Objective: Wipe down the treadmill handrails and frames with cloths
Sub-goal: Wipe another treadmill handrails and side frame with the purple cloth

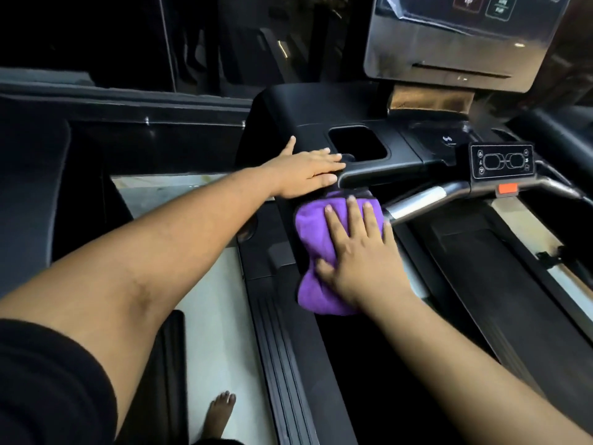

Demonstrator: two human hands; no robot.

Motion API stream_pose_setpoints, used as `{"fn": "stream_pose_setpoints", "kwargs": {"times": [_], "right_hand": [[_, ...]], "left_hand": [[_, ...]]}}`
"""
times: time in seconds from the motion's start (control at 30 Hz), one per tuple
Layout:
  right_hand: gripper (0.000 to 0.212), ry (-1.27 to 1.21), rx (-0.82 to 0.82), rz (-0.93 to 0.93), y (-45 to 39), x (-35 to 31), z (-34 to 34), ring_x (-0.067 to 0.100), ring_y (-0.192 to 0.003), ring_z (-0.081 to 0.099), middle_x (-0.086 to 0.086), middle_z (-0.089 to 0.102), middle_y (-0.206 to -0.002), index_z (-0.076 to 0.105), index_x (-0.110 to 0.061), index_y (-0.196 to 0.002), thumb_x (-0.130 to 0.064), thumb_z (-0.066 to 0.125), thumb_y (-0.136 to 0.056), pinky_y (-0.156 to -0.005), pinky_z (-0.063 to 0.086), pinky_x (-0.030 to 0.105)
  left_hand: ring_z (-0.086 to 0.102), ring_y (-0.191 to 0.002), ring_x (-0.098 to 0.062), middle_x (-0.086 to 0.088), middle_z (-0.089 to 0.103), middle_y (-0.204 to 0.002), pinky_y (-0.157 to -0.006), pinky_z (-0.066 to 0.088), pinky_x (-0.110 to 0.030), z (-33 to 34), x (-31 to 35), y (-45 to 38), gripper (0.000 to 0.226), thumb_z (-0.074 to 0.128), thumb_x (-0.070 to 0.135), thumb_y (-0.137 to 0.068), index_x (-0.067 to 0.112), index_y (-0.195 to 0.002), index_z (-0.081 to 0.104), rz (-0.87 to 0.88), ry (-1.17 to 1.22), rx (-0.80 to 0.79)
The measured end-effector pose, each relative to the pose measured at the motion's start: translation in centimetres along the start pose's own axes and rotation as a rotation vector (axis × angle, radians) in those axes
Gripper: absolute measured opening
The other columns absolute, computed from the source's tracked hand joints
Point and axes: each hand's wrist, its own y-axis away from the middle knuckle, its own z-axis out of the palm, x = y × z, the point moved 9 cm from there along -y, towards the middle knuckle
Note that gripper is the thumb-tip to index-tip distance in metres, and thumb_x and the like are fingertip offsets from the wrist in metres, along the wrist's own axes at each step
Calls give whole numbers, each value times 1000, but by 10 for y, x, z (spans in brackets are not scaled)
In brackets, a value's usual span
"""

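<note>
Purple cloth (316, 252) runs lengthwise along the handrail (423, 200), pressed by flat right-hand fingers (354, 216); left hand (305, 175) flat too.

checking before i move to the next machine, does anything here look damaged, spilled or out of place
Nothing stands out. The right hand presses the purple cloth flat on the treadmill frame, the left hand rests on the console edge; no spill or visible damage.

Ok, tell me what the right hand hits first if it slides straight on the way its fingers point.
Probably the black console edge. The right hand lies flat on the purple cloth, fingers pointing up toward it.
</note>
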Motion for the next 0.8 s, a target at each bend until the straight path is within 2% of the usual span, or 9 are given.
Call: {"fn": "stream_pose_setpoints", "kwargs": {"times": [0.07,0.13,0.2,0.3,0.4,0.5,0.57,0.7,0.8], "right_hand": [[93,39,67,-42,29,-5,5,42,-156,13,19,11,-170,19,-24,-164,-65,42,-84,-119,25,66],[94,84,80,-31,29,-7,9,45,-154,19,21,18,-169,30,-21,-161,-63,52,-80,-116,27,69],[94,159,53,-31,-3,-21,3,46,-155,6,21,4,-170,19,-23,-164,-64,52,-85,-118,14,71],[83,315,-29,-55,-65,-61,2,48,-153,-17,21,-20,-168,-7,-20,-164,-57,33,-102,-117,0,72],[77,407,-71,-127,-73,-74,12,44,-153,-22,17,-23,-168,-8,-19,-164,-52,29,-105,-118,-4,71],[91,193,59,-67,-33,-40,2,36,-158,5,11,5,-173,23,-29,-163,-64,55,-85,-118,8,70],[94,87,134,9,-17,-17,-7,35,-156,21,10,19,-170,32,-31,-160,-68,54,-77,-114,18,73],[95,-24,32,84,-96,-9,-15,33,-159,-4,9,-3,-173,-1,-36,-163,-74,37,-84,-116,6,74],[96,-131,-43,137,-164,-7,-26,32,-158,-12,6,-11,-172,-6,-34,-163,-72,43,-89,-120,2,71]], "left_hand": [[8,-157,-6,16,18,-170,-117,-11,-72,1,-11,-3,52,32,51,-109,39,-159,29,43,-4,4],[6,-157,-6,15,16,-170,-117,-10,-72,-1,-24,-6,54,31,52,-108,38,-160,27,63,-5,19],[5,-158,-7,14,14,-171,-118,-9,-73,-4,-33,-14,55,30,52,-108,36,-161,26,61,6,24],[5,-158,-7,14,15,-171,-118,-6,-74,-11,-44,-24,55,29,51,-109,34,-161,26,41,8,34],[5,-157,-6,15,16,-170,-118,-9,-72,-12,-55,-26,55,27,51,-109,33,-161,26,61,3,41],[3,-157,-3,17,14,-170,-118,-11,-69,-6,-73,-22,57,26,53,-108,35,-162,23,75,28,57],[2,-157,-3,16,13,-170,-118,-11,-68,-7,-87,-23,58,26,55,-107,35,-162,23,50,69,91],[6,-156,-2,15,17,-170,-119,-10,-68,-15,-91,-35,56,28,52,-109,33,-162,24,38,125,125],[10,-156,-3,16,19,-169,-121,-10,-66,-28,-94,-44,55,28,50,-110,35,-162,23,22,156,134]]}}
